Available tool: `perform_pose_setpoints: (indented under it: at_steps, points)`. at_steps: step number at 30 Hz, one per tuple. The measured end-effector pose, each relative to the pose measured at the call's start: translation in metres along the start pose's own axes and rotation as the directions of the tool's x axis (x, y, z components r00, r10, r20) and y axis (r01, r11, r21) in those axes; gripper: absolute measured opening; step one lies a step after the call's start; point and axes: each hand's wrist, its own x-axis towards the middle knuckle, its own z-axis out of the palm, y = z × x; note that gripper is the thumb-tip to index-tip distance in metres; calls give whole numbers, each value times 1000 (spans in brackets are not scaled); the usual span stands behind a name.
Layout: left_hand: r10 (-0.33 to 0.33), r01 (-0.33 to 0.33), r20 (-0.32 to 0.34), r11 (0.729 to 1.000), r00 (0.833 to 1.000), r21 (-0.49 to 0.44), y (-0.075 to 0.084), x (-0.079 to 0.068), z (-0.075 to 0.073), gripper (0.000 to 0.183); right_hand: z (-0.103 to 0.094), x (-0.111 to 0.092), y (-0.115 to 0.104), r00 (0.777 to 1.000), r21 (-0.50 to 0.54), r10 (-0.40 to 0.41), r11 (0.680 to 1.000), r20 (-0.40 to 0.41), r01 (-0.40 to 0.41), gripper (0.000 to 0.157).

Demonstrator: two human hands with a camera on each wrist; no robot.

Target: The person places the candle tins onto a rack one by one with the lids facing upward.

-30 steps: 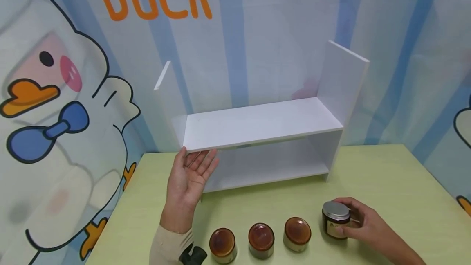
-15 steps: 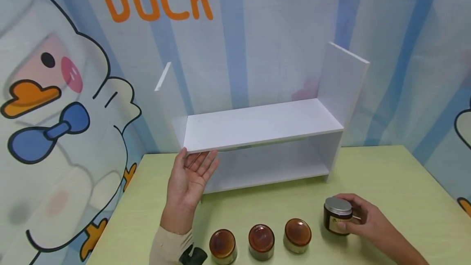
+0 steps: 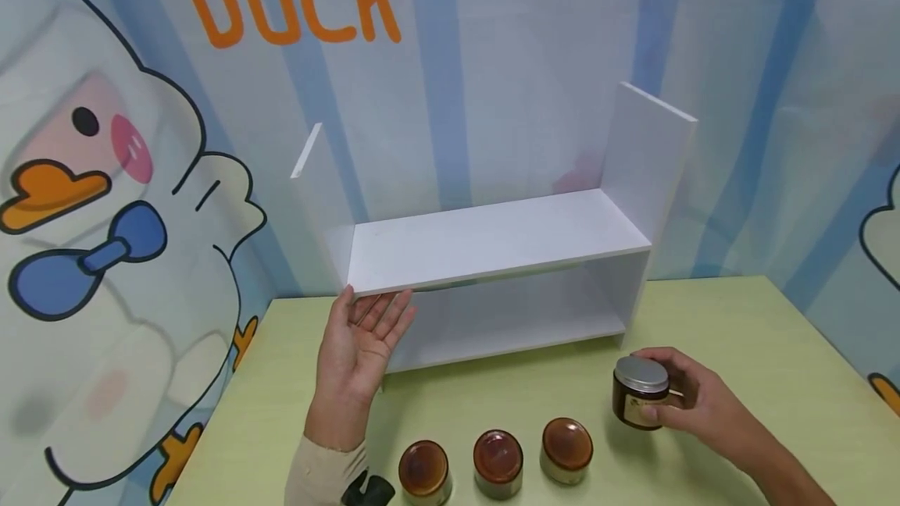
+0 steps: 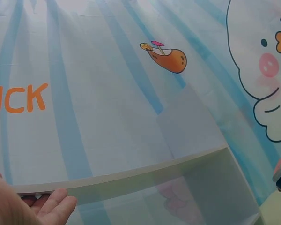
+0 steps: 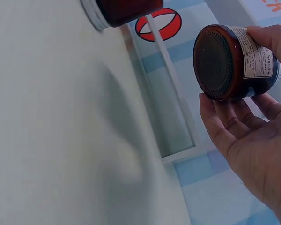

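Observation:
An amber glass jar [image 3: 641,393] with a silver lid and a cream label is held by my right hand [image 3: 706,404], thumb in front and fingers behind. The right wrist view shows the base of this jar [image 5: 215,63], raised off the table. My left hand [image 3: 358,361] is at the front left corner of a white two-tier shelf [image 3: 492,244], palm up. Its fingers lie fairly straight under the upper board's edge, and the thumb touches the corner. Three more amber jars, a left one [image 3: 424,471], a middle one [image 3: 498,463] and a right one [image 3: 566,450], stand upside down in front.
The shelf's right side panel [image 3: 650,155] and left side panel [image 3: 319,209] rise above the upper board. Below it lies a lower board [image 3: 506,326]. Everything stands on a pale green table [image 3: 731,326], with a duck-printed curtain [image 3: 520,61] behind.
My right hand has lifted the jar off the table, moving it up and slightly toward the shelf. The left hand stays at the shelf corner, and the other jars keep their places.

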Motion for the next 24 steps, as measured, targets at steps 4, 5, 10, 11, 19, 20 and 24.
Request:
perform_pose_setpoints:
  at_steps: [4, 5, 10, 11, 19, 20, 24]
  points:
    - [-1, 1, 1, 1000, 1000, -9, 1, 0, 0, 49, -1, 7, -7, 999, -44, -28, 999, -16, 27, 53]
    - [-1, 1, 2, 1000, 1000, -10, 1, 0, 0, 49, -1, 8, -8, 999, -58, -35, 998, -21, 34, 53]
    - [-5, 5, -1, 1000, 1000, -7, 0, -1, 0, 49, -2, 14, -11, 997, -102, -61, 993, -38, 57, 54]
    - [-6, 6, 0, 1000, 1000, -6, 0, -1, 0, 50, -2, 15, -12, 997, -105, -66, 993, -39, 62, 55]
    - [-7, 7, 3, 1000, 1000, -6, 1, -1, 1, 51, -4, 25, -20, 988, -108, -153, 983, -25, 150, 57]
    - [-6, 6, 4, 1000, 1000, -5, 1, -1, 1, 51, -4, 26, -21, 986, -108, -163, 981, -26, 159, 58]
    - [-8, 8, 4, 1000, 1000, -8, 1, -1, 0, 51, -3, 30, -28, 983, -112, -184, 977, -27, 179, 58]
